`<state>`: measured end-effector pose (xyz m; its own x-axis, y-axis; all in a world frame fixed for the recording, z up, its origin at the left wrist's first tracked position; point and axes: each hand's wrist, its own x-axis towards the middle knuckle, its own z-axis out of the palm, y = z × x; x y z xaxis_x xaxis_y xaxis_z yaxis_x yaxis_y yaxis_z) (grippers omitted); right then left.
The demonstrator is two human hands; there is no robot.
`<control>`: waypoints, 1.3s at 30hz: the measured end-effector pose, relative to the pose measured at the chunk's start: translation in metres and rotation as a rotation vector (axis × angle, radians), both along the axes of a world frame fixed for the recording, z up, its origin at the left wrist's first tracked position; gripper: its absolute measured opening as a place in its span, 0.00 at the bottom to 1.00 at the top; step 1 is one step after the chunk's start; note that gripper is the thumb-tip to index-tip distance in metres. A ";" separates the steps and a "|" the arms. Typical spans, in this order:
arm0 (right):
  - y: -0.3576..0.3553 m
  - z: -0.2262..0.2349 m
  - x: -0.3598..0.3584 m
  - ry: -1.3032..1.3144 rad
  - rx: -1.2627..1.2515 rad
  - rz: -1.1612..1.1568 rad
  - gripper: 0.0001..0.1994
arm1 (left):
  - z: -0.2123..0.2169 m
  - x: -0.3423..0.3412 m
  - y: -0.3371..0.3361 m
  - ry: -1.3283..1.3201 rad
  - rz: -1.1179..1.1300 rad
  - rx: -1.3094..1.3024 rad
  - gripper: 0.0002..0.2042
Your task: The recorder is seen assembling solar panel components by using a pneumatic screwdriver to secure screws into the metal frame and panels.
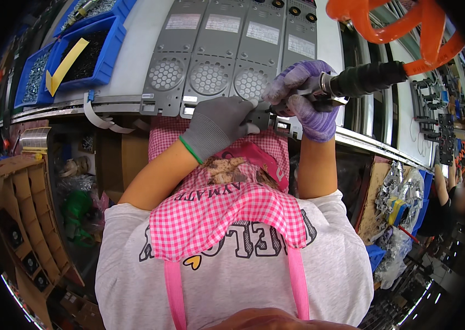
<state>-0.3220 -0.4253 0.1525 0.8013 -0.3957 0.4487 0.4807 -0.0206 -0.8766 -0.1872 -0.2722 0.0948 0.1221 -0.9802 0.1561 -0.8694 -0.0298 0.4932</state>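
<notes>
Several long grey metal panels (209, 47), each with a round honeycomb vent and a white label, lie side by side in front of me. My left hand (216, 127), in a grey glove with a green cuff, is closed at their near edge. Its finger and thumb pinch a small dark grey part (259, 115) whose shape is mostly hidden. Wrapped in a purple glove, my right hand (309, 102) grips an air screwdriver (364, 80) with a black sleeve. The tool lies nearly level, its front end pointing left toward the left hand's fingertips; the tip is hidden.
Blue bins (86, 55) of screws stand at the far left, with a yellow strip (66, 66) across them. An orange coiled hose (428, 33) runs from the tool to the upper right. A cardboard box with compartments (31, 203) stands low left. Another person (450, 203) is at far right.
</notes>
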 end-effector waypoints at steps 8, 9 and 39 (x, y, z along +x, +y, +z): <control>-0.003 -0.002 0.004 -0.029 -0.070 0.028 0.12 | 0.001 0.002 0.000 -0.007 0.005 0.012 0.27; -0.002 -0.006 0.005 -0.043 0.015 0.038 0.13 | 0.000 0.002 0.000 0.005 0.004 0.001 0.26; 0.046 0.031 0.033 -0.523 0.210 0.192 0.20 | 0.007 0.006 0.060 1.959 0.233 -0.052 0.19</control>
